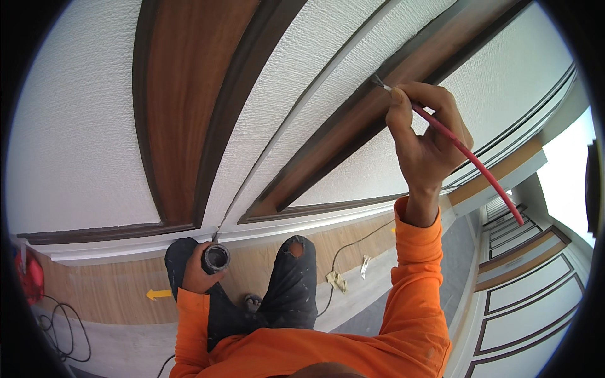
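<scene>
Raised toward the wall, my right hand [428, 129] pinches a thin paintbrush with a long red handle [476, 165]. Its bristle tip meets the edge of a dark brown trim strip [353, 104] against the white textured wall [296, 82]. Low on the left, my left hand [196, 268] is wrapped around a small dark cup [216, 257] by my knee. The inside of the cup looks dark, and I cannot make out what it contains. Beside it on the wall stands a brown wood panel [189, 75] with dark framing.
A white baseboard [126, 249] runs along the foot of the wall. On the wood-look floor [107, 283] are a yellow arrow [159, 294], a crumpled cloth [337, 281] and a black cable [333, 264]. More cable [63, 340] coils near a red object [28, 274] at left.
</scene>
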Demonstrator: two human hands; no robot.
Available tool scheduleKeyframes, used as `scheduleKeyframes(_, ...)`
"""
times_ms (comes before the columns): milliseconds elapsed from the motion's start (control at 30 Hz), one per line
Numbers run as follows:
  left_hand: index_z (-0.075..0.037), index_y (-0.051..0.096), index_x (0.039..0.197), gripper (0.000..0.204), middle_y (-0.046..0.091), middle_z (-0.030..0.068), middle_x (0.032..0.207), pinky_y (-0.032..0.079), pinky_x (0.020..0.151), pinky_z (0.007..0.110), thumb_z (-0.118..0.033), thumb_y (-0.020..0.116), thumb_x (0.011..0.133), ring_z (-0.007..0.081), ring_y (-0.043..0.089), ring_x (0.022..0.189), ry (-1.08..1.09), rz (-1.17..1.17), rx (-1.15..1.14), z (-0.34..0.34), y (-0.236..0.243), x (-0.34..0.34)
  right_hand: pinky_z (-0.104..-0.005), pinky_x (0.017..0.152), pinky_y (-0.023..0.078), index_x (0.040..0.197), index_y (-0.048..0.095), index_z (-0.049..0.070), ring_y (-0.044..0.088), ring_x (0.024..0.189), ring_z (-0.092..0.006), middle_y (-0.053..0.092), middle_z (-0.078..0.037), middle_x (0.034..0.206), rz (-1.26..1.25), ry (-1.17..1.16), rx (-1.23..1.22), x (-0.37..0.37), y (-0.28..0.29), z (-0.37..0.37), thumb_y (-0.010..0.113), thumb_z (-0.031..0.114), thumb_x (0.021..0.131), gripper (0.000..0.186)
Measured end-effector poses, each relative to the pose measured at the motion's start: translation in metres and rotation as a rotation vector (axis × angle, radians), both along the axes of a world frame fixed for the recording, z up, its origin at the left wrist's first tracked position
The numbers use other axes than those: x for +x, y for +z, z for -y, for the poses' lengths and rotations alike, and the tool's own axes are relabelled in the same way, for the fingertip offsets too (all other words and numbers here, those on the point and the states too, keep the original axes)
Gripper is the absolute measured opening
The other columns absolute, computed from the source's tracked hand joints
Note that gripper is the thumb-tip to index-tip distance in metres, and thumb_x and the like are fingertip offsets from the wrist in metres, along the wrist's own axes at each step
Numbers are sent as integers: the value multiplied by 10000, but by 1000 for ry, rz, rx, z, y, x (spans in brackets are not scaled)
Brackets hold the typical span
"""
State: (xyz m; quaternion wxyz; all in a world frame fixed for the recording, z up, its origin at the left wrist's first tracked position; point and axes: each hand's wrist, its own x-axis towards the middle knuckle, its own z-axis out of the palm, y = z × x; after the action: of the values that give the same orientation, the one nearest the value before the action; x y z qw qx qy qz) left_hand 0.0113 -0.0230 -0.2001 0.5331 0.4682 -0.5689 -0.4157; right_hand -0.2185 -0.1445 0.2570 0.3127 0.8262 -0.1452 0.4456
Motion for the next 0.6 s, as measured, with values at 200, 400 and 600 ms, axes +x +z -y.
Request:
scheduleKeyframes(200, -47, 578, 1258, 694, 670, 129, 1177, 508, 1004, 386, -87, 900, 645, 280, 661, 1129, 6, 4, -6, 0, 0, 0, -214, 584, 528, 888, 735, 31, 669, 653, -107, 727, -57, 795, 3, 28, -29, 2, 3, 3, 819, 0, 795, 129)
scheduleKeyframes(400, -46, 577, 1257, 694, 669, 132, 1173, 509, 995, 386, -91, 901, 645, 283, 662, 1121, 1, 21, -14, 0, -1, 2, -222, 629, 557, 940, 733, 3, 699, 700, -122, 741, -77, 829, 39, 59, -19, -5, 13, -3, 818, 6, 821, 147)
scheduleKeyframes(600, -49, 574, 1263, 701, 664, 134, 1166, 508, 986, 394, -104, 903, 647, 290, 660, 1110, 19, 27, -38, -2, -1, 1, -211, 680, 554, 1008, 724, -34, 698, 745, -109, 738, -84, 864, 207, 76, 13, 2, 31, -7, 781, 18, 902, 131)
